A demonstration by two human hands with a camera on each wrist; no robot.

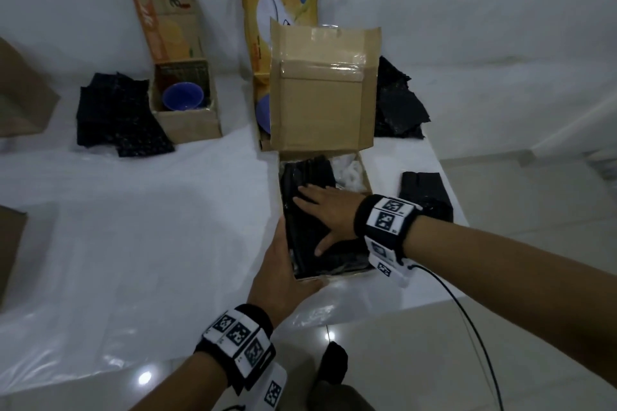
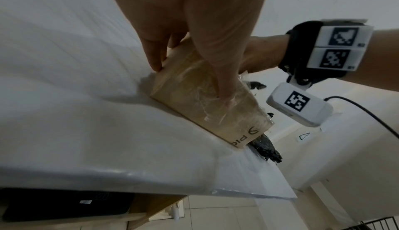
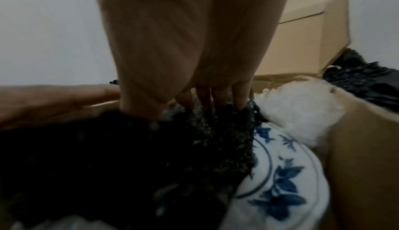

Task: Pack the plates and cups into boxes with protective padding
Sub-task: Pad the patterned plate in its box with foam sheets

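white table cover (image 1: 133, 227) | tiled floor (image 1: 417, 360) | black cable (image 1: 467, 317) | wire basket (image 2: 375, 224) btm-right

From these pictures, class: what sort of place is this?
Probably a room at home used for packing: a table under plastic sheeting, a tiled floor, open cardboard boxes, black padding.

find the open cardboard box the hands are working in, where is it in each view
Head: the cardboard box sits centre right, flap raised, black padding inside under the right hand.
Left wrist: its taped outer side is at centre, the left hand against it.
Right wrist: its inner wall fills the right edge.
Shared landmark: the black padding.
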